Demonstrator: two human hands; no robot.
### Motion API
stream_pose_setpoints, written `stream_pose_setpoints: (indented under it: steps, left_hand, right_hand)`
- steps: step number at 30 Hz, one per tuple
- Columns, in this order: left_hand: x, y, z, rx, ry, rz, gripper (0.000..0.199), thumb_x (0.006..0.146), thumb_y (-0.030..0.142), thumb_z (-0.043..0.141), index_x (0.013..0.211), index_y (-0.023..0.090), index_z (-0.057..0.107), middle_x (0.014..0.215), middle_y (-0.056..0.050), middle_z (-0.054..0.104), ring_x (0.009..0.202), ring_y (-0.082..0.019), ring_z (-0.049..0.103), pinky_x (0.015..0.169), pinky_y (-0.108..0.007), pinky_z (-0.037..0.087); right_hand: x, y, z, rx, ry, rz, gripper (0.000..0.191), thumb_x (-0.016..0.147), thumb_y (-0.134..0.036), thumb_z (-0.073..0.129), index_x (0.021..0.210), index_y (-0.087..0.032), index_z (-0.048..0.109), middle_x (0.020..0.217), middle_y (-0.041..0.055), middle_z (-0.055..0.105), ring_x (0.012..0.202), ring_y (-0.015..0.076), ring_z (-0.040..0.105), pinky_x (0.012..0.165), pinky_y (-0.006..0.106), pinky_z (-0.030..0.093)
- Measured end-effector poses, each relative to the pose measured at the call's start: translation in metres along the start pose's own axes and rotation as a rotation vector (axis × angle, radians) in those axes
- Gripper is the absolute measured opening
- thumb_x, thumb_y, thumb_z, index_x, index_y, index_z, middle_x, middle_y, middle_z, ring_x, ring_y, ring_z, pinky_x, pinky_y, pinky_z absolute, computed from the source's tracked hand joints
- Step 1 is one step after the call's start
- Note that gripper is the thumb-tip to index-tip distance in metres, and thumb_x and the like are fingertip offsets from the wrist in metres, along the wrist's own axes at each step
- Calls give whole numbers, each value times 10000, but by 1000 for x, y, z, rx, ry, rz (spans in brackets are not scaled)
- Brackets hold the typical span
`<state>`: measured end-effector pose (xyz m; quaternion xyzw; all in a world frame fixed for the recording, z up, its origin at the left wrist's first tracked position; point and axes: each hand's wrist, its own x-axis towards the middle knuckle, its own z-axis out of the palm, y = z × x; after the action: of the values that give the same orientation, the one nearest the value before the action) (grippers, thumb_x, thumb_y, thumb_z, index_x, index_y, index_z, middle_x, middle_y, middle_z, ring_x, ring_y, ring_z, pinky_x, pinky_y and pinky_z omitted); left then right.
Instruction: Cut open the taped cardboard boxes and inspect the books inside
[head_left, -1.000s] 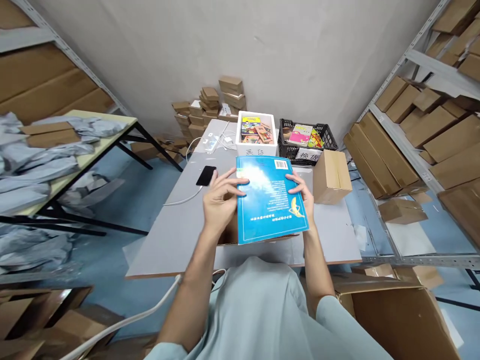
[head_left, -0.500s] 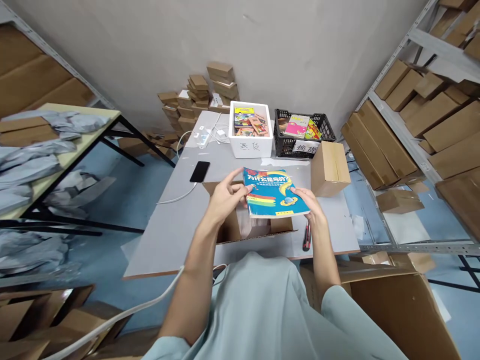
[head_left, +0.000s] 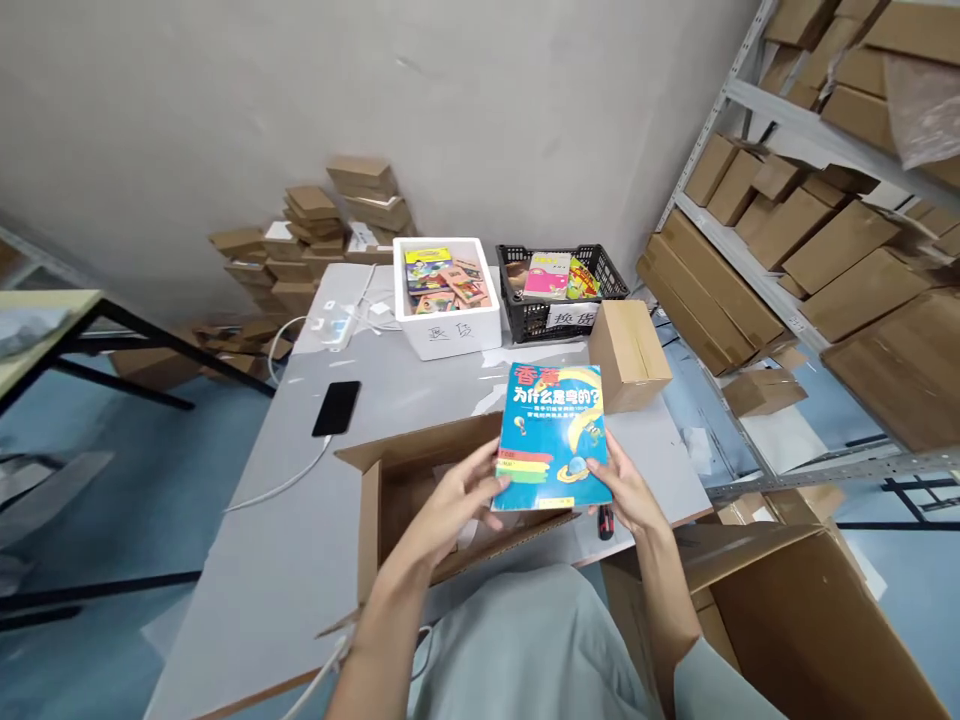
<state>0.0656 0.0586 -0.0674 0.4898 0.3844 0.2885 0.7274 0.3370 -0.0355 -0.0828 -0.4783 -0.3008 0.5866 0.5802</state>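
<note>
A blue book (head_left: 553, 435) with a rainbow, a yellow banana and a ringed planet on its cover is held up in front of me, cover toward the camera. My left hand (head_left: 466, 490) pinches its lower left edge. At its lower right corner, my right hand (head_left: 626, 485) grips it with the thumb on the cover. Below and left of the book, an open cardboard box (head_left: 371, 530) lies on the table (head_left: 285, 560), with clear wrapping partly visible inside. A red and black tool (head_left: 606, 523), partly hidden, lies close to my right hand.
Behind the box stand a white foam box (head_left: 450, 335) of books and a black crate (head_left: 532, 320) of books. A closed carton (head_left: 630, 355) is at the right, and a phone (head_left: 337, 408) with a cable at the left. A big open carton (head_left: 817, 620) stands at lower right.
The view has turned to the right. The book has been tilted up to face the camera more, and both hands still hold it. More of the open box now shows.
</note>
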Motion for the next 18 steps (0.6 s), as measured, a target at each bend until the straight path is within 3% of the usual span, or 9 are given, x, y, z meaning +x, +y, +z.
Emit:
stream_pose_setpoints:
  steps: [3,7,11,15,18]
  left_hand:
    - [9,-6,4,-10,-80,-61,998,816,665,993,1693,330,654,1700,-150,654,1294,-393,792,720,-326,720]
    - [29,-3,5,13,-103,-67,984,858,739,947,1715,377,626,1767,-120,595,1383,-400,761,872,-397,761]
    - [52,10,3,48,-76,-27,997,860,753,934,1730,389,609,1762,-120,602,1415,-433,742,844,-428,778]
    - [89,27,1,48,-9,73,957,858,736,934,1696,376,644,1739,-128,621,1391,-431,752,805,-439,787]
    - [140,55,4,-12,58,197,835,896,643,913,1636,329,688,1668,-135,678,1331,-387,780,889,-494,785]
  right_hand:
    - [-2,7,-10,-20,31,34,996,855,-522,1022,1729,-374,568,1414,79,821,873,225,830,540,287,705]
    - [9,6,-19,-14,43,41,890,797,-499,1070,1605,-378,719,1414,50,833,1085,258,851,717,298,754]
    - [32,0,-20,13,69,11,780,800,-468,1067,1517,-358,782,1399,37,845,1108,245,850,782,314,770]
    - [70,-11,-17,26,95,-76,723,827,-469,1039,1492,-345,786,1411,27,845,1128,244,846,798,324,779]
    - [121,-35,-18,31,115,-178,683,837,-471,1016,1462,-313,793,1446,32,834,1205,256,828,862,337,780]
